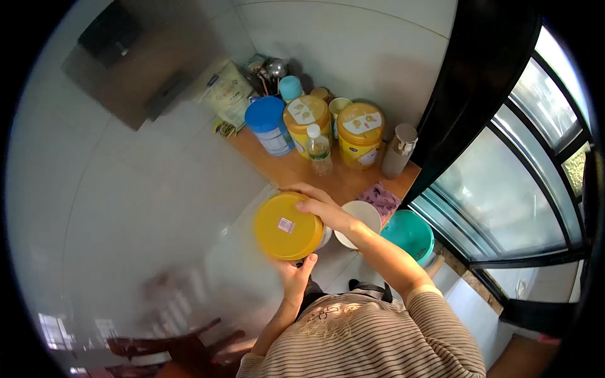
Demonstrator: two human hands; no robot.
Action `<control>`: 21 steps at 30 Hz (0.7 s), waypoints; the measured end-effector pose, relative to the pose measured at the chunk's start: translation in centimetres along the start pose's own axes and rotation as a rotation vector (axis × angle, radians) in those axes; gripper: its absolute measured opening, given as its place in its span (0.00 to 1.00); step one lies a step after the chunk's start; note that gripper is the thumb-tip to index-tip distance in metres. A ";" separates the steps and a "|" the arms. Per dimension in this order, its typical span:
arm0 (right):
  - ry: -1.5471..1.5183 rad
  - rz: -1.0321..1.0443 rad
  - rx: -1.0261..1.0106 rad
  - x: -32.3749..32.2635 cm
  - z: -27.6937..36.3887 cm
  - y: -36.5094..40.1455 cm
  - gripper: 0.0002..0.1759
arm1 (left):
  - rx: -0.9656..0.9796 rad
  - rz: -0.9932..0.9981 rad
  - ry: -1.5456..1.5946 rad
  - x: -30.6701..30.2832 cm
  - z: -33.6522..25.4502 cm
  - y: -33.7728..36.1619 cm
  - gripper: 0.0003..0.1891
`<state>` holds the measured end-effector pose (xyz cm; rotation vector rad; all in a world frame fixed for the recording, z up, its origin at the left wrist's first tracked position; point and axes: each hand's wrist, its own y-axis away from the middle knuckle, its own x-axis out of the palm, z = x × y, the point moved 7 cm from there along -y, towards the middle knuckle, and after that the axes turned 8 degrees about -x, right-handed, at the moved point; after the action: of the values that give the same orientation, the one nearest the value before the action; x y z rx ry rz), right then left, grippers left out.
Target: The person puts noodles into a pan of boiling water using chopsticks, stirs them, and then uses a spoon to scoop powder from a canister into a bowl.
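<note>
Between my two hands is a large can (271, 236) with a yellow lid facing up and a small printed label on it. My right hand (322, 206) grips its far right side, with the thumb over the rim of the lid. From below, my left hand (295, 277) holds the near edge, thumb along the side and the other fingers partly hidden beneath. Just right of the can, a white bucket (362, 222) is partly covered by my right forearm.
A wooden shelf (283, 169) carries a blue-lidded can (266, 123), two yellow cans (360, 135), a plastic bottle (319, 151), a grey flask (399, 151) and a pink cloth (380, 200). A teal basin (409, 236) stands at right; wooden furniture (189, 353) is at lower left.
</note>
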<state>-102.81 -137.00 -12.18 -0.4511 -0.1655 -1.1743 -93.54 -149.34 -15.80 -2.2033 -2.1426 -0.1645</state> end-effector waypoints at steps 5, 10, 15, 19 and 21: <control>0.083 -0.107 0.058 -4.5 -2.8 -4.0 0.31 | -0.038 0.238 -0.108 -1.9 2.3 -8.2 0.59; 0.128 -0.213 0.136 -6.8 -3.1 -5.2 0.29 | -0.119 0.545 -0.319 -3.9 4.0 -13.7 0.53; 0.807 -0.465 0.086 -7.6 -0.5 -4.0 0.22 | -0.477 0.630 -0.049 -5.9 6.2 -21.5 0.23; 1.428 -0.650 0.096 -4.6 2.0 -4.9 0.12 | -0.439 0.702 -0.048 -0.5 4.4 -25.4 0.15; 1.600 -0.709 0.087 -3.7 1.9 -6.0 0.08 | -0.532 0.861 0.086 2.5 5.3 -25.6 0.16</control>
<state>-109.48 -134.92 -10.25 0.7685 1.0819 -1.8813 -118.88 -145.47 -21.46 -3.0916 -1.0037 -0.8083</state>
